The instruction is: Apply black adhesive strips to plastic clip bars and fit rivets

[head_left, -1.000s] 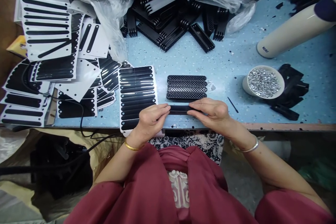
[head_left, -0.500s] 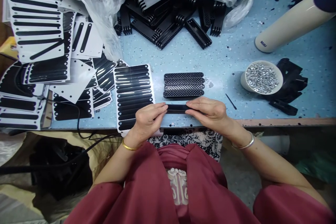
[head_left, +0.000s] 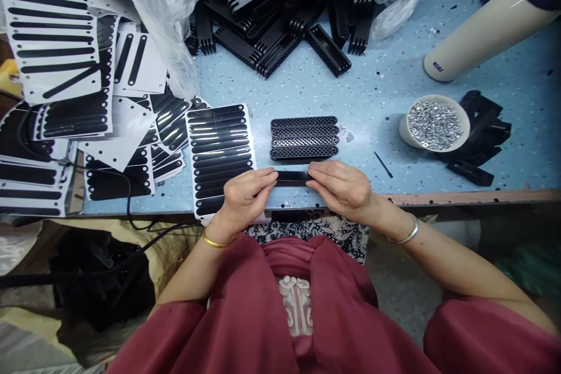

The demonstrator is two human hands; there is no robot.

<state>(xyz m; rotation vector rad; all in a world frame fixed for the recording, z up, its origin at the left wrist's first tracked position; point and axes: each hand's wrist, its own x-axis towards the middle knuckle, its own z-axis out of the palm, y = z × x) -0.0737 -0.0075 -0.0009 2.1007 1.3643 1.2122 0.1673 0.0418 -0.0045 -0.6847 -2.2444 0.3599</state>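
Between my two hands is a black plastic strip-shaped piece, level and close to the table's front edge. My left hand pinches its left end and my right hand pinches its right end; the fingertips hide both ends. Just beyond it, several black lattice-patterned plastic bars lie side by side as a block. To the left, partly under my left wrist, a white backing sheet of black strip stickers lies on the blue table.
At left are piled sticker sheets and a cable. Black plastic parts heap at the back beside clear plastic bags. On the right stand a cup of small metal pieces, a bottle and a thin black stick.
Both hands keep their pinch on the black strip-shaped piece, which looks turned slightly, with a shinier face showing. The whole view has shifted a little.
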